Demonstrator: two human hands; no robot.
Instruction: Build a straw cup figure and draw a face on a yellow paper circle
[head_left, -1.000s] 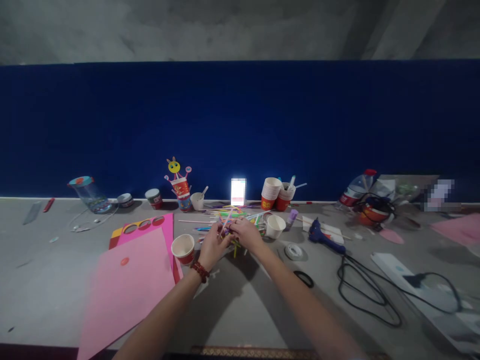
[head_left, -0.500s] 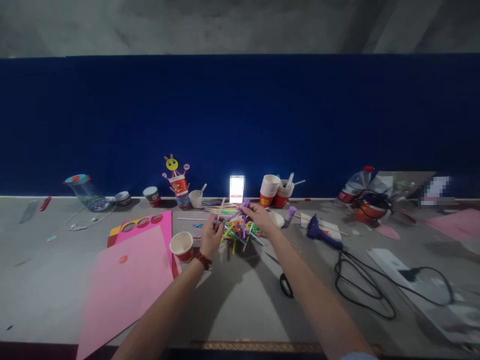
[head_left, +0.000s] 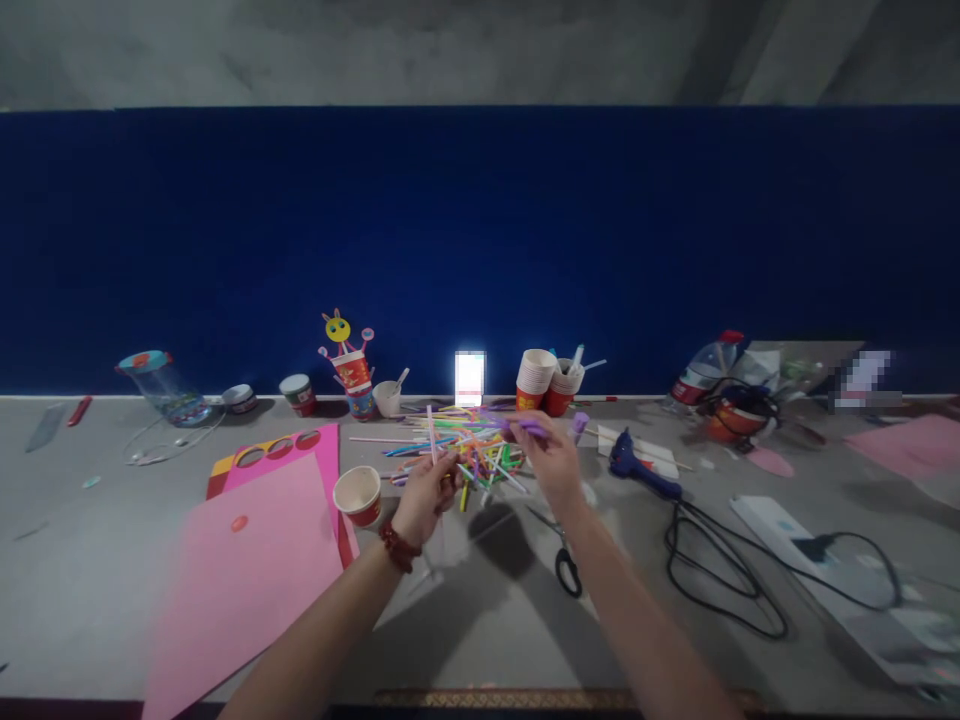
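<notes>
A pale pink straw (head_left: 432, 432) stands nearly upright in my left hand (head_left: 427, 496), whose fingers are closed round it. My right hand (head_left: 549, 455) pinches a purple straw (head_left: 531, 427) above the right side of the pile. Between and behind my hands lies a heap of short and long coloured straws (head_left: 487, 462) on the grey table. An open paper cup (head_left: 358, 496) stands just left of my left hand. Black-handled scissors (head_left: 568, 572) lie beside my right forearm.
Pink sheets (head_left: 247, 570) cover the table's left part. A decorated cup figure (head_left: 354, 375), a lit phone (head_left: 469, 380) and stacked paper cups (head_left: 535, 378) stand along the back. A blue glue gun (head_left: 637, 465), its cable and a power strip (head_left: 810, 570) lie right.
My right hand has moved right and a little nearer me with the purple straw. My left hand has turned and come slightly nearer, its pink straw now more upright.
</notes>
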